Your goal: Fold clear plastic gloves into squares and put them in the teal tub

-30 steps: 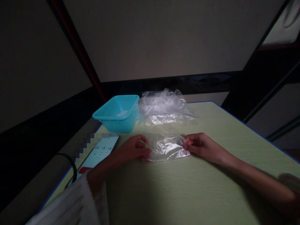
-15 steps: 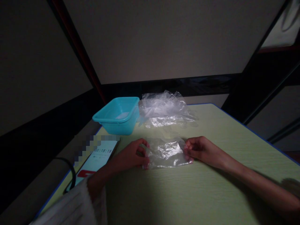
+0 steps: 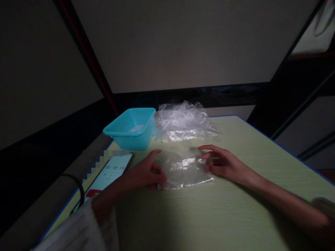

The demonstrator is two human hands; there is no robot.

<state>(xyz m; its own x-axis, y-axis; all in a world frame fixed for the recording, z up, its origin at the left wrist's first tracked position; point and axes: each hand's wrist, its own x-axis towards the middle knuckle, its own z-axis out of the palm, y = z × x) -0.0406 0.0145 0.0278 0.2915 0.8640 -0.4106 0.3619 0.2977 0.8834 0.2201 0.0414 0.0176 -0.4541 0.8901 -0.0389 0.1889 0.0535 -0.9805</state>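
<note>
A clear plastic bag (image 3: 185, 169) lies flat on the table in front of me, with shiny creases across its middle. At its left edge is my left hand (image 3: 150, 172), its fingers apart and its thumb over the bag's lower left part. My right hand (image 3: 221, 162) is by the right edge, fingers spread, the thumb and fingertips at or just above the plastic. Whether those fingertips press on the bag I cannot tell. Neither hand is closed around it.
Behind the bag lies a loose pile of clear plastic bags (image 3: 183, 122). A turquoise basin (image 3: 128, 134) with something pale inside stands left of the pile. A phone (image 3: 113, 170) showing a timer lies near the blue-edged table's (image 3: 248, 146) left side, beside a black cable (image 3: 78, 184).
Both hands have loosened from the bag's sides and their fingers have spread. The bag now lies flatter and looks smoother. The basin and the pile stay put.
</note>
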